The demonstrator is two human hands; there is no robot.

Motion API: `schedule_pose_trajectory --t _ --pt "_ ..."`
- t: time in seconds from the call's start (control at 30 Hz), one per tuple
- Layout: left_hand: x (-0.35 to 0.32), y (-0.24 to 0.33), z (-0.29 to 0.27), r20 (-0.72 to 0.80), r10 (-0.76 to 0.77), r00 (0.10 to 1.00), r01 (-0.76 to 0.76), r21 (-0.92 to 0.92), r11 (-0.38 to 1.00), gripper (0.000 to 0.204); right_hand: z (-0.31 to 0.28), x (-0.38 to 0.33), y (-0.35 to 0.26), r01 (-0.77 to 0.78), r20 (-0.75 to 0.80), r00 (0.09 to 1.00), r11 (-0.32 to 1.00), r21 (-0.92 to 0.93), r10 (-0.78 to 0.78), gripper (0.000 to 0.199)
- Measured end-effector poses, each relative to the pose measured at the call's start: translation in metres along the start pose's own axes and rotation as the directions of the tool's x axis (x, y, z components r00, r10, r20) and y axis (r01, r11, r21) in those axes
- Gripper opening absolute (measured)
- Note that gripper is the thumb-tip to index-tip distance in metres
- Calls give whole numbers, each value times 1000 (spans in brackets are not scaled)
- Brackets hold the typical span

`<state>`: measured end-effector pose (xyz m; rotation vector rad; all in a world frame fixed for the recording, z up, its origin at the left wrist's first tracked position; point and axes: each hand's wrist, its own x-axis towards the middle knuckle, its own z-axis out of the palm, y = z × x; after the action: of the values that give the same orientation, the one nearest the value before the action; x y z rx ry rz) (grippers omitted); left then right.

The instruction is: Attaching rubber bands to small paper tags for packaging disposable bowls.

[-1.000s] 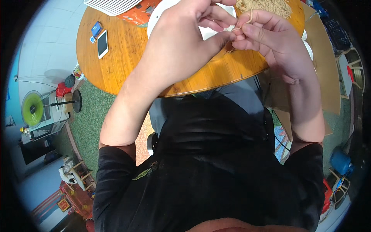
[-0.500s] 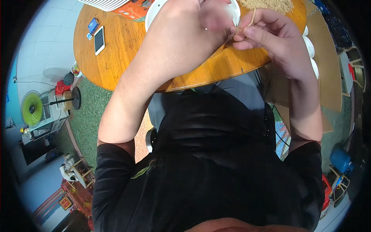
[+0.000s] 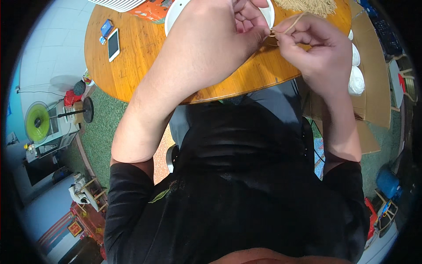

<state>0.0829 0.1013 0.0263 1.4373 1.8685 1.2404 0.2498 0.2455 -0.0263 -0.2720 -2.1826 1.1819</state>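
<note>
Over the far part of the wooden table, my two hands meet fingertip to fingertip. A thin tan cord (image 3: 295, 23) runs between them and loops up over the fingers of my right hand (image 3: 315, 46), which pinches it. My left hand (image 3: 228, 37) is closed at thumb and fingertips on the same cord, its other fingers curled. Behind my left hand lies a white round dish (image 3: 172, 18), mostly covered by the hand. A bundle of tan cord strands (image 3: 314, 6) rests at the table's far edge, beyond my right hand.
On the round wooden table (image 3: 132, 72) at left lie a white phone (image 3: 114, 45) and a small blue packet (image 3: 107, 28). Orange patterned material (image 3: 147, 11) sits at the back. Right of the table stands an open cardboard box (image 3: 373, 83) with white yarn balls (image 3: 356, 81).
My right hand has turned and its fingers have curled in more, with the cord now passing over them. My left fingers have shifted and meet the right fingertips more closely.
</note>
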Motion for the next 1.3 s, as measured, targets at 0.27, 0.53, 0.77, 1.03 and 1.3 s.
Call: schedule_pose_trajectory --t 0.27,0.53,0.77,1.03,1.3 --pt "-3 16 -4 29 36 999 -39 131 991 20 28 0 12 331 -199 876 848 -413 -439 7" --pt "-5 12 -3 65 -191 979 198 -136 971 19 48 1 50 562 -338 601 684 -465 -724 33" --pt "3 14 -13 147 -249 957 267 -115 957 13 39 0 45 580 -208 645 649 -493 -735 31" --pt "11 16 -16 166 -264 950 268 -5 963 10 35 0 34 539 -188 713 700 -468 -675 28" --pt "10 -2 -13 204 -250 947 297 -252 921 9 27 4 34 566 -162 734 726 -391 -660 23"
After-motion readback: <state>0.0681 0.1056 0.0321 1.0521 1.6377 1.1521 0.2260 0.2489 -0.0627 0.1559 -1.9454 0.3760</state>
